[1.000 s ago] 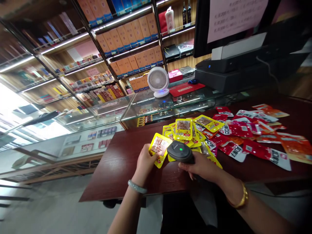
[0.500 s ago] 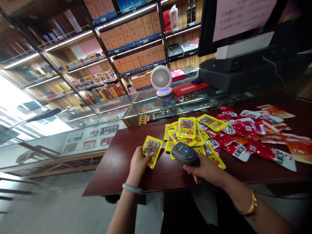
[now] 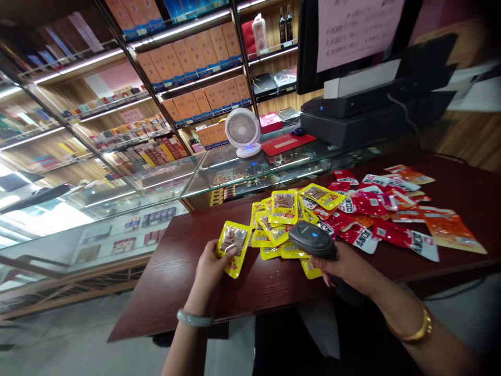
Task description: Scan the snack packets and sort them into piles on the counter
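My left hand (image 3: 213, 261) pinches the lower left edge of a yellow snack packet (image 3: 234, 243) with a clear window, near the left part of the table. The thumb lies across its front. My right hand (image 3: 344, 266) is wrapped round the handle of a dark barcode scanner (image 3: 312, 239), which has a blue light on top and points to the left. Behind and beside the scanner lies a heap of similar yellow snack packets (image 3: 284, 206). The scanner and right hand hide part of that heap.
Red and white snack bags (image 3: 405, 237) and orange bags (image 3: 454, 230) spread over the right of the dark red table (image 3: 164, 282). Beyond it stand a glass display counter (image 3: 191, 185), a white fan (image 3: 242, 128), a monitor (image 3: 307, 57) and shelves of orange boxes (image 3: 191, 57).
The view has swung to the right. Against the heap, the scanner has moved rightward, away from the held packet. Both hands keep their holds.
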